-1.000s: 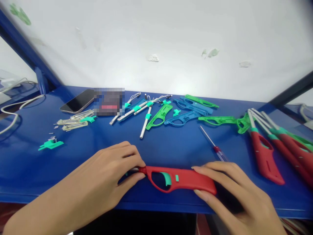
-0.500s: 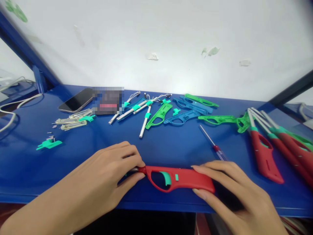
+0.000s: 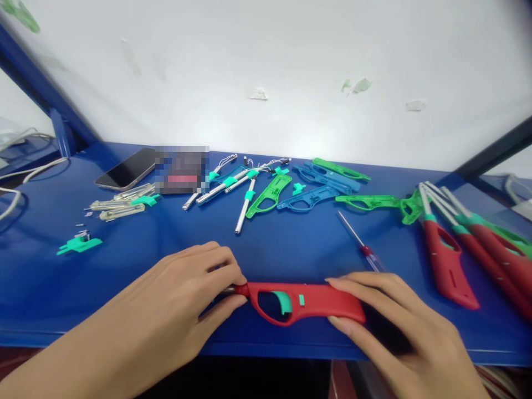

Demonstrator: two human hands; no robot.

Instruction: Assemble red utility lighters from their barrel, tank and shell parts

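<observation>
A red lighter body (image 3: 324, 302) with a green trigger lies crosswise near the front edge of the blue table. My left hand (image 3: 195, 299) pinches its narrow neck, where a short bit of dark metal tube shows; the rest of the tube is hidden behind the hand. Fingers and thumb of my right hand (image 3: 394, 321) grip the wide handle end from above and below. Just behind the right hand lies a screwdriver (image 3: 368, 250) with a clear and red handle, its tip pointing away to the left.
Red lighters (image 3: 451, 266) lie at the right. Green casing halves (image 3: 366, 203), blue halves (image 3: 310, 199) and white tubes (image 3: 245, 208) are spread behind. A phone (image 3: 128, 168), clear parts (image 3: 122, 211) and a green piece (image 3: 78, 244) sit left. A white wall (image 3: 291, 66) stands behind.
Both hands keep their hold on the red lighter, which has hardly moved. The view has shifted very slightly, so the things on the table appear a little further left.
</observation>
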